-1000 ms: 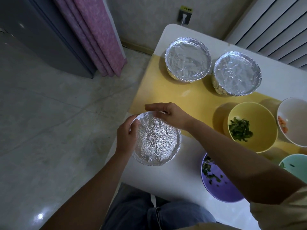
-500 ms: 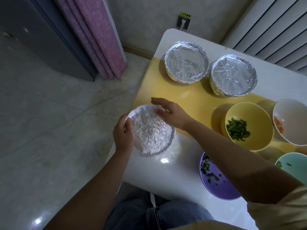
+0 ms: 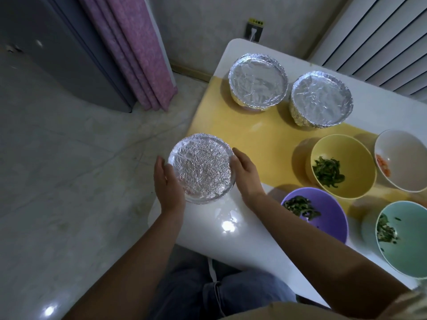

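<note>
Fingers [image 3: 237, 155] curling round foil-covered dish [image 3: 201, 167], left hand [image 3: 169, 184] and right hand [image 3: 246, 175] gripping opposite sides; gentle, even pressure advisable, foil tearing easily.

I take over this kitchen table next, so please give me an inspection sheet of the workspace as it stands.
Surface: white table with a yellow mat across its far part.
Job's things: foil-covered bowl at the table's left edge; whether it rests there or is lifted cannot be told.
Clutter: far-left foil bowl and far-right foil bowl on the mat; yellow bowl, purple bowl and teal bowl with green pieces; white bowl with orange bits.
Grippers: left hand and right hand hold the foil-covered bowl by its sides.
Cables: white plug in a wall socket behind the table.
Surroundings: pink curtain, grey cabinet, tiled floor, slatted panel.
</note>
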A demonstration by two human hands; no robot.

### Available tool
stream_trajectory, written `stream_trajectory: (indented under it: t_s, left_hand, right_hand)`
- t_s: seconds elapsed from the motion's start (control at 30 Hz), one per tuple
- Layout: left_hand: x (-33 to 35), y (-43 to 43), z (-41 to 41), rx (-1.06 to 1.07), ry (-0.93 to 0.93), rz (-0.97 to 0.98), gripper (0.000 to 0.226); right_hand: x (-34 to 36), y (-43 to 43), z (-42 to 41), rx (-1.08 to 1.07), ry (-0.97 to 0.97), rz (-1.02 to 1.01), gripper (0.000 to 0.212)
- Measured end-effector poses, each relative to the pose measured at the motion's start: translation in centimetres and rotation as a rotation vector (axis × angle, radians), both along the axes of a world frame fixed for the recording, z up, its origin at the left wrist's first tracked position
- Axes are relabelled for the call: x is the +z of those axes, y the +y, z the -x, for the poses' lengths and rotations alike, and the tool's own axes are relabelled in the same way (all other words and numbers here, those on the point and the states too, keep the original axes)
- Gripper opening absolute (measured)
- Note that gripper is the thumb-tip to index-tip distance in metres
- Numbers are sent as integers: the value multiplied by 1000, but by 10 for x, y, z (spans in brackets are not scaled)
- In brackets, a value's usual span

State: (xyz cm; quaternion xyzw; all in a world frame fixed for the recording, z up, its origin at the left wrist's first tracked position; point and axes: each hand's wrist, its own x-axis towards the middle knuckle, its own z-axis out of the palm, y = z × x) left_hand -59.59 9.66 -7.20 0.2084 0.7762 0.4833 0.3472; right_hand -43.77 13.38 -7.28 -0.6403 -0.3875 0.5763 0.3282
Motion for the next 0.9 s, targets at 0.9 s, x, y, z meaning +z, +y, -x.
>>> stream_trajectory:
  t_s: [0.9]
  left_hand:
    - [5,84,-35,-230,103,-78,30]
  right_hand:
    - [9,56,-30,-221,44,-148,30]
